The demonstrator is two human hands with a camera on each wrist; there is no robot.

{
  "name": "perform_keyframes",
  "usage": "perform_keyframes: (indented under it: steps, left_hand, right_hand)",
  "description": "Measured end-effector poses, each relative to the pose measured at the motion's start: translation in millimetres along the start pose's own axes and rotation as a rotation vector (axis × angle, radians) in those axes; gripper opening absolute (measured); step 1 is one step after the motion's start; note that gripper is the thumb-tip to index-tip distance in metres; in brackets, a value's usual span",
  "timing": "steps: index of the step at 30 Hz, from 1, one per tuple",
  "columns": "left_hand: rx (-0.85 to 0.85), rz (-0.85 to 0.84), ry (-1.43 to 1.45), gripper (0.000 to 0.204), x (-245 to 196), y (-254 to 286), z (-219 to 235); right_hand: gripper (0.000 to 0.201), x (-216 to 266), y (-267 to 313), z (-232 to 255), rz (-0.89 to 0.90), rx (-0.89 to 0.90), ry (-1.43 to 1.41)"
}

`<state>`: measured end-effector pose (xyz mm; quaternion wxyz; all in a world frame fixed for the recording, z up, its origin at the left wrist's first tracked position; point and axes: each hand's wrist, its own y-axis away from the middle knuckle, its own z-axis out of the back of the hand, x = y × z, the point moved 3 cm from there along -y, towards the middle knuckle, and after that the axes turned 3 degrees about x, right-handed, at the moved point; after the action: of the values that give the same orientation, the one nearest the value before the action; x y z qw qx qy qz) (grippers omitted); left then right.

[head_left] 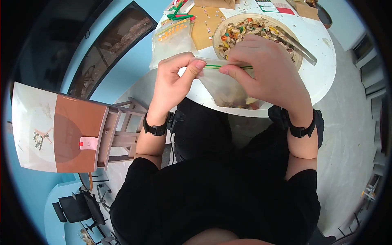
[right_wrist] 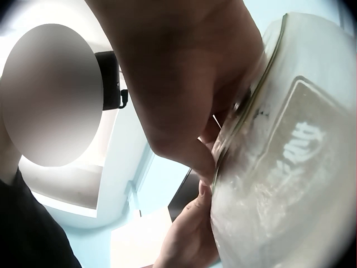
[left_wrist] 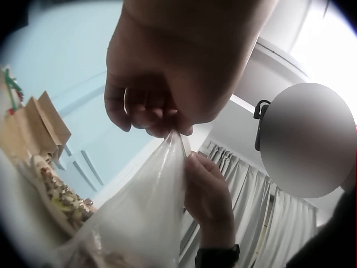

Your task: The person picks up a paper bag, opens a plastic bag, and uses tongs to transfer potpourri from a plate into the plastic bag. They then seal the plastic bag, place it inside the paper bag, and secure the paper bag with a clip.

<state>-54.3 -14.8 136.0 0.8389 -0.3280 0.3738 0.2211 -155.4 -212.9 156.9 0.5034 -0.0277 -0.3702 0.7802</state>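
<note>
A clear zip bag (head_left: 228, 87) with a green seal line hangs at the table's near edge in the head view, with brownish and reddish pieces at its bottom. My left hand (head_left: 173, 79) pinches the bag's top left corner between thumb and fingers. My right hand (head_left: 265, 69) pinches the green seal further right, thumb in front. In the left wrist view the bag (left_wrist: 145, 206) stretches down from the left fingertips. The right wrist view shows the bag's printed side (right_wrist: 279, 162) close up, the right hand (right_wrist: 184, 89) at its edge.
A round tray (head_left: 300, 38) of mixed small pieces stands behind the hands, metal tongs (head_left: 304, 52) across its right side. Another zip bag (head_left: 173, 43) lies at the table's left, beside brown paper (head_left: 208, 24) and green and red items (head_left: 178, 12). A wooden chair (head_left: 126, 139) stands left.
</note>
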Motion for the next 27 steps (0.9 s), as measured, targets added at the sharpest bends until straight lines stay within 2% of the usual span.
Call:
perform_keyframes:
  steps: [4, 9, 12, 16, 19, 22, 24, 27]
  left_hand:
    - [-0.04, -0.04, -0.057, 0.027, -2, 0, -6]
    - [0.102, -0.011, 0.083, 0.03, -4, 0, -13]
    - [0.142, -0.029, 0.02, 0.03, -8, 1, -10]
    - [0.122, -0.038, -0.016, 0.028, -8, 0, -4]
    - [0.168, -0.124, 0.016, 0.027, -11, -4, -4]
    - [0.111, -0.078, -0.081, 0.026, -7, -1, -3]
    - [0.084, -0.036, -0.08, 0.027, -6, 0, 0]
    - [0.083, -0.012, -0.061, 0.028, -8, 0, -1]
  right_hand:
    - [0.031, 3, -1, -4, -0.011, -0.031, -0.009]
    - [0.027, -1, -1, -13, 0.106, -0.085, -0.097]
    - [0.028, 0, 1, -6, 0.048, 0.016, -0.148]
    - [0.029, -2, 5, 7, 0.047, -0.014, -0.043]
    - [0.03, 6, 5, 10, 0.049, -0.022, -0.003]
    - [0.028, -1, 10, 9, 0.03, -0.044, -0.023]
    - [0.026, -14, 12, 12, 0.035, -0.026, -0.028]
    - [0.026, -9, 13, 12, 0.043, -0.037, -0.044]
